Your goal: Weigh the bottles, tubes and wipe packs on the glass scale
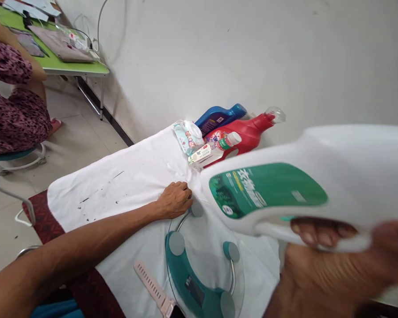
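My right hand has its fingers wrapped through the handle of a large white detergent bottle with a green label, tilted and raised over the right side of the table. Motion blurs that hand slightly. My left hand rests with curled fingers at the far edge of a round glass bathroom scale, which has teal parts and grey round pads. What the left fingers close on, if anything, is hidden. A smartwatch with a pink strap lies beside the scale on the white cloth.
At the table's far end, by the wall, lie a blue bottle, a red detergent bottle, a clear bottle and a wipes pack. Left, a seated person is at a green table.
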A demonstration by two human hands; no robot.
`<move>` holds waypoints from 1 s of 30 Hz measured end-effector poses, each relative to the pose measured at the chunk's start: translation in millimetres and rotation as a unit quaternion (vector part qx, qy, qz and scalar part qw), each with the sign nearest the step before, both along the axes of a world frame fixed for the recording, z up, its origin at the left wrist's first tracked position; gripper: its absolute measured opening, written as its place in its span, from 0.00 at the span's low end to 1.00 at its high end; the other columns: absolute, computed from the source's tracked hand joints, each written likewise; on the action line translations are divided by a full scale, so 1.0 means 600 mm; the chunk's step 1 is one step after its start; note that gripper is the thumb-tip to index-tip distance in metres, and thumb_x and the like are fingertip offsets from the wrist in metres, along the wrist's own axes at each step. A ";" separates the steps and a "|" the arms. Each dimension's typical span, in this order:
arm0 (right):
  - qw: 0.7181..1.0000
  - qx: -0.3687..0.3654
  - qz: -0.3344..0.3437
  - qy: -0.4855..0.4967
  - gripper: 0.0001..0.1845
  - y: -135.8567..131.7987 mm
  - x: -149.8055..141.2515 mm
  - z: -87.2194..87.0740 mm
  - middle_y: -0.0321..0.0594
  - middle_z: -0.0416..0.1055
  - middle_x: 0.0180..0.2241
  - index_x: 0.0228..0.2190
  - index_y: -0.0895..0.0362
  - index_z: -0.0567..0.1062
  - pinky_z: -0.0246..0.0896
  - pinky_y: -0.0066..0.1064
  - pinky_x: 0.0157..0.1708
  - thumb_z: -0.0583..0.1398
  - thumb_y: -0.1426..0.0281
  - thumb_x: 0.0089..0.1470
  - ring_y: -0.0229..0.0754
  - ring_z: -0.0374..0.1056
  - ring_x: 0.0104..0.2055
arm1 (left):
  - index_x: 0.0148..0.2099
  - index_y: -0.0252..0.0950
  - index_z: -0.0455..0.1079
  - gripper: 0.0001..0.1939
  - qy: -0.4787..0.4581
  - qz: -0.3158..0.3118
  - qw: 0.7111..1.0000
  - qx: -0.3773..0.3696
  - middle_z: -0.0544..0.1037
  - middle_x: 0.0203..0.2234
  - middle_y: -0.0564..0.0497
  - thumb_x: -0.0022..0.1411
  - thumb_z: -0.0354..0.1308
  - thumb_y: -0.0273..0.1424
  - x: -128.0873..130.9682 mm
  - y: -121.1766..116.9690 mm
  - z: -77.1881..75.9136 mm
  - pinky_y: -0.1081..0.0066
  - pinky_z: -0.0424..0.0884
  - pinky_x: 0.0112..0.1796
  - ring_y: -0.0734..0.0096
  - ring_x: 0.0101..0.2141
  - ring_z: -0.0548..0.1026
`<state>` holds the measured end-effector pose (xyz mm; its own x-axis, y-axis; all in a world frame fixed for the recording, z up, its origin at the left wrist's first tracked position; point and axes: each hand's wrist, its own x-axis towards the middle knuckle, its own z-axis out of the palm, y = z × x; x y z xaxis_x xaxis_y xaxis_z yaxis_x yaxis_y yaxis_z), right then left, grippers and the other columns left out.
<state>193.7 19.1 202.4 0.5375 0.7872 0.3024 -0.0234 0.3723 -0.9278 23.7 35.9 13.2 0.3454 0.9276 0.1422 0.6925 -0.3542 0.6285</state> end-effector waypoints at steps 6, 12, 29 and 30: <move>0.992 0.013 0.106 -0.064 0.35 0.152 -0.128 -0.060 0.24 0.48 0.12 0.15 0.50 0.55 0.42 0.26 0.10 0.72 0.45 0.42 0.29 0.47 0.13 | 0.47 0.35 0.77 0.14 0.008 -0.006 1.000 0.003 0.79 0.47 0.41 0.77 0.53 0.37 0.002 0.002 -0.003 0.56 0.71 0.51 0.53 0.49 0.76; 0.989 -0.034 0.114 -0.085 0.25 0.261 -0.201 -0.148 0.20 0.46 0.13 0.23 0.48 0.60 0.41 0.27 0.10 0.60 0.50 0.65 0.30 0.45 0.12 | 0.48 0.35 0.77 0.17 0.013 -0.016 1.000 0.019 0.78 0.48 0.41 0.78 0.51 0.39 0.006 0.004 -0.008 0.55 0.70 0.51 0.53 0.49 0.76; 0.936 0.059 0.032 -0.347 0.32 0.184 -0.060 -0.162 0.43 0.75 0.48 0.48 0.53 0.68 0.72 0.43 0.53 0.67 0.44 0.56 0.44 0.73 0.49 | 0.48 0.37 0.77 0.12 -0.035 -0.001 0.999 0.014 0.78 0.47 0.44 0.77 0.53 0.35 0.005 0.009 -0.009 0.53 0.71 0.51 0.55 0.47 0.76; 0.937 0.054 0.005 -0.345 0.32 0.178 -0.027 -0.164 0.44 0.74 0.48 0.49 0.53 0.68 0.72 0.45 0.53 0.68 0.45 0.55 0.45 0.73 0.49 | 0.48 0.37 0.77 0.12 -0.036 -0.003 0.999 0.013 0.78 0.46 0.44 0.77 0.53 0.35 0.005 0.008 -0.008 0.53 0.71 0.51 0.54 0.47 0.76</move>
<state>177.8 126.0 103.7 0.1775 0.7359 0.6534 0.5644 0.4678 -0.6802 26.6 40.9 8.3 0.3390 0.9211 0.1915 0.6431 -0.3755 0.6674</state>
